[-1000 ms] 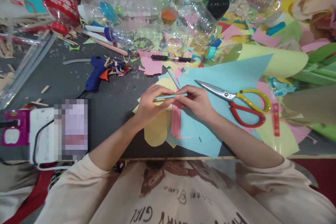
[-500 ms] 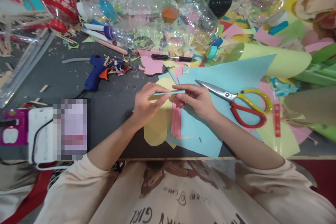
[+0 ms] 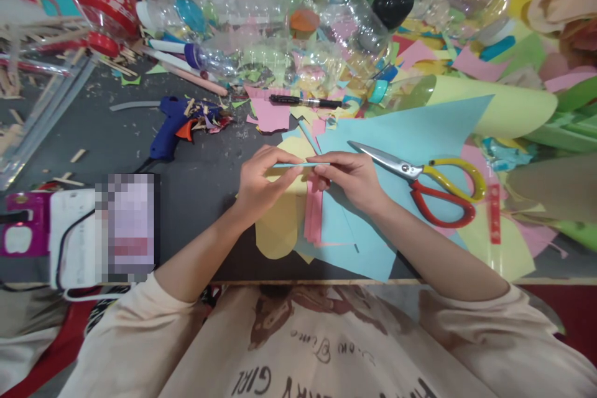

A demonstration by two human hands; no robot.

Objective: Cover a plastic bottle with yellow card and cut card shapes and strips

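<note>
A thin light-blue paper strip [image 3: 301, 165] is held level between both hands above the table. My left hand [image 3: 262, 183] pinches its left end with thumb and fingers closed. The right end is pinched by my right hand [image 3: 351, 179], fingers curled. Under the hands lie pink paper strips [image 3: 313, 217], yellow paper [image 3: 276, 230] and a large light-blue sheet [image 3: 410, 130]. Scissors with yellow and red handles [image 3: 431, 186] rest on the blue sheet just right of my right hand.
A blue glue gun [image 3: 172, 127] lies left of the hands, a black pen [image 3: 305, 101] behind them. Clear plastic bottles [image 3: 261, 56] and paper scraps crowd the back. A white device [image 3: 77, 239] with a cable sits at the front left. Rolled coloured paper [image 3: 494, 109] lies right.
Both hands have shifted very slightly while still pinching the blue strip; the strip sits a touch higher. Nothing else has moved.
</note>
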